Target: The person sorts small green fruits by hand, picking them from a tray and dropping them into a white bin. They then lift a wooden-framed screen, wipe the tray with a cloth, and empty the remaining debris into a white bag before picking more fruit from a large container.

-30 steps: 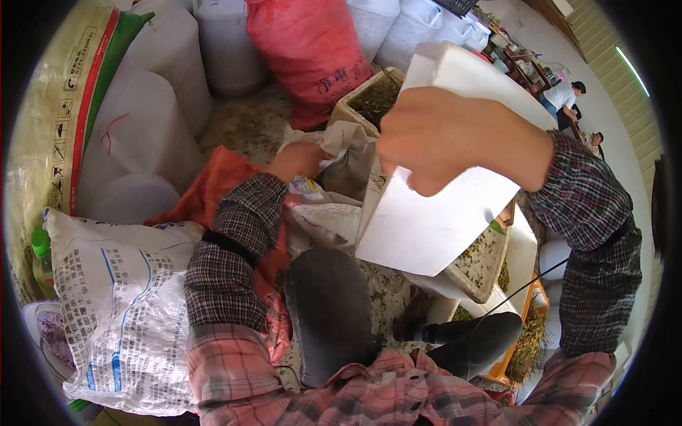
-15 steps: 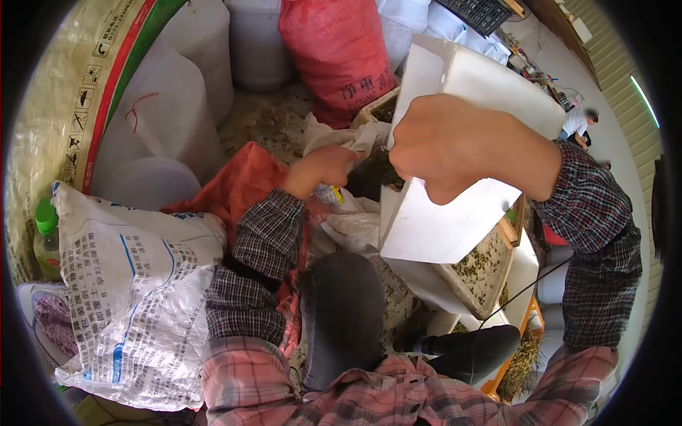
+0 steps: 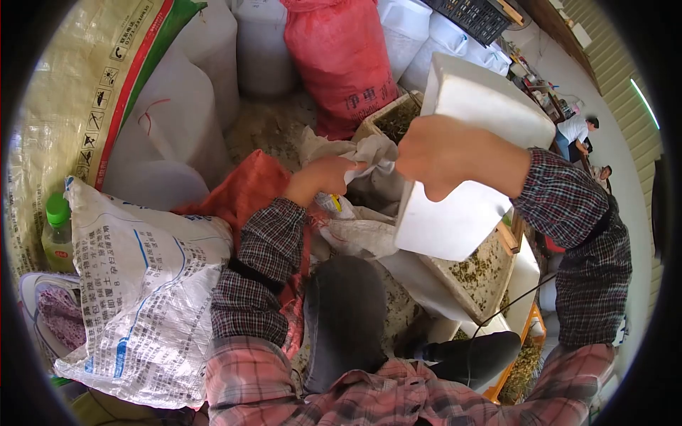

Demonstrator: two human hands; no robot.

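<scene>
My left hand (image 3: 323, 179) is closed on the rim of a white woven sack (image 3: 359, 231), whose crumpled mouth stands partly open. My right hand (image 3: 444, 157) grips the edge of a white foam box (image 3: 447, 224), its fingers bent over the rim. The box is tilted on its side beside the sack's mouth. Its inside is turned away from me, so any contents are hidden. Between my hands the sack's opening looks shadowed, and I cannot make out what is inside. A red woven sack (image 3: 259, 181) lies against my left forearm.
A foam tray with green bits (image 3: 472, 273) sits below the box, and an orange crate (image 3: 529, 348) stands by my leg. A full red sack (image 3: 337, 64) and white containers (image 3: 167, 99) stand ahead. A printed white bag (image 3: 145, 291) is at left. A person (image 3: 572, 135) works far right.
The foam box and my right hand have shifted slightly in view, and the box's tilt has changed. The sack's rim by my left hand is bunched higher, and less of the dark green matter shows.
</scene>
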